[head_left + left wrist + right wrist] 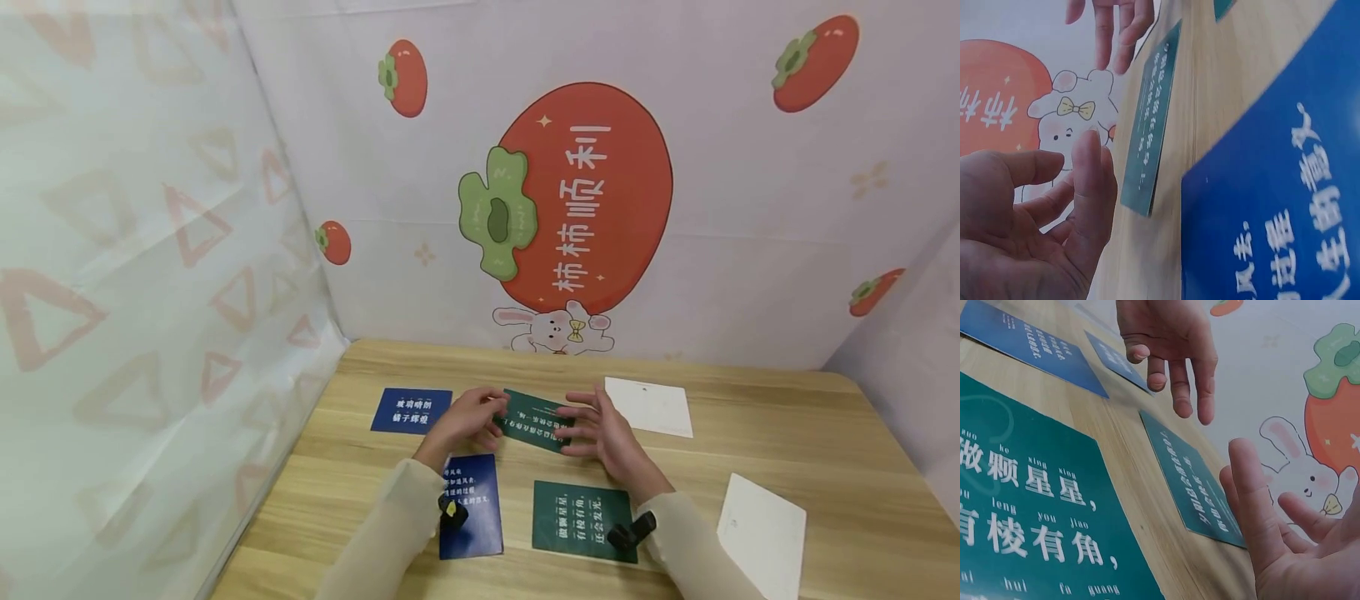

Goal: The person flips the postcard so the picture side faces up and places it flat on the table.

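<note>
A green card [528, 419] with white writing lies on the wooden table between the two hands. At its left end hovers my left hand [471, 419], fingers loosely bent and nothing held. My right hand [613, 435] is over the card's right end, its fingers spread and relaxed. Both wrist views show the left hand [1169, 353] and right hand [1116, 28] facing each other, apart from the green card [1152, 125]. Nearer me lie a blue card [480, 508], partly covered by the left sleeve, and another green card [577, 517] by the right wrist.
A smaller blue card [412, 411] lies at the back left of the table [337, 500]. Two white cards lie to the right, one white card [651, 407] at the back and one white card [763, 533] nearer me. A printed curtain [735, 275] rises behind the table.
</note>
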Demonstrator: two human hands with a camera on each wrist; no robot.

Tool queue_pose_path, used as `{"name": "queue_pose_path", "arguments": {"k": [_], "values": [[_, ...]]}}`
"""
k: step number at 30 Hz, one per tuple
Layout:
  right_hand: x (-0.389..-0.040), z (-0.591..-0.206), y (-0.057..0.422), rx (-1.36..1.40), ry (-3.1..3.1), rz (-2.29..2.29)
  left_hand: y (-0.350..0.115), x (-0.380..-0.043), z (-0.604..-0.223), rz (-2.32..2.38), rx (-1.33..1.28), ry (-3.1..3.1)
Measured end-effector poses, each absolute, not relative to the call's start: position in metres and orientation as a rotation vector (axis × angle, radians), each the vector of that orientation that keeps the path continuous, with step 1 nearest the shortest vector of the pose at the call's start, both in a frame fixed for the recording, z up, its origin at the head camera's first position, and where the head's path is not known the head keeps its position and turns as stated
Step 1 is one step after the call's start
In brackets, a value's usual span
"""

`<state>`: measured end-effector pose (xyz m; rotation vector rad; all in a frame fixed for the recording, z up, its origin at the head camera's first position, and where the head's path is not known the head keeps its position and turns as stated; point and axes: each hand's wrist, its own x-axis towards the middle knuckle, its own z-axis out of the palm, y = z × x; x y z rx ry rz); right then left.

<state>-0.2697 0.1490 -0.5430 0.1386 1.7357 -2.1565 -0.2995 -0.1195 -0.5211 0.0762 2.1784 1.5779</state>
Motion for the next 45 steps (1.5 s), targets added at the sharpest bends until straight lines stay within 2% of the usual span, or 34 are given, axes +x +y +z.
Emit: {"name": "queue_pose_path", "arguments": {"k": [27, 36, 45], "values": [[-0.267, -0.535, 0.232, 0.191, 1.957, -2.036, -0.054, -0.317, -0.526, 1.697, 0.116, 2.016], [-0.265, -0.535, 0.263, 0.153, 2.043, -2.018, -0.032, -0.316, -0.531, 1.686, 0.099, 1.992], [-0.263, -0.533, 0.293, 0.231, 2.026, -2.115, -0.004, -0.315, -0.532, 1.699, 0.14, 1.945]]}}
